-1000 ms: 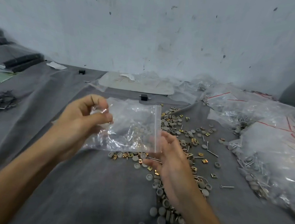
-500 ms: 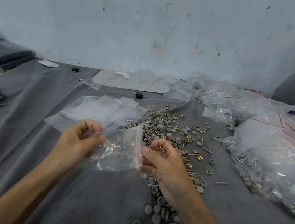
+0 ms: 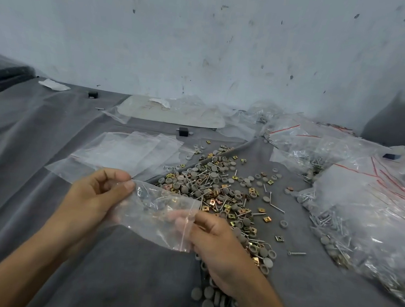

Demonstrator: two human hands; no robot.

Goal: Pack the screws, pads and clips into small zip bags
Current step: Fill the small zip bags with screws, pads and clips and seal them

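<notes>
1. Currently the left hand (image 3: 93,196) is raised off the cloth with its forearm coming in from 7 o'clock. Its thumb and forefinger pinch the upper left corner of a small zip bag (image 3: 156,213).
2. Reaching in from 5 o'clock, the right hand (image 3: 213,245) pinches the bag's right edge, with fingertips showing through the plastic beside the red zip line.
3. Stretched between the two hands, the bag sits just above the grey cloth (image 3: 107,273), near the middle of the view.
4. Its long axis runs from 9 to 3 o'clock, dipping a little toward the right; the zip mouth faces 3 o'clock. Whether anything is inside I cannot tell.
5. From the bag, a loose pile of screws, pads and clips (image 3: 217,188) spreads from 1 to 4 o'clock, reaching under the right hand and wrist.
6. A fan of flat see-through bags (image 3: 131,152) lies at 11 o'clock, just beyond the left hand's fingers.
7. Large bags of parts (image 3: 365,222) crowd the 3 o'clock side, well apart from the hands.
8. From 6 to 9 o'clock only the cloth shows, with folds running toward the wall (image 3: 209,40) at 12 o'clock.
</notes>
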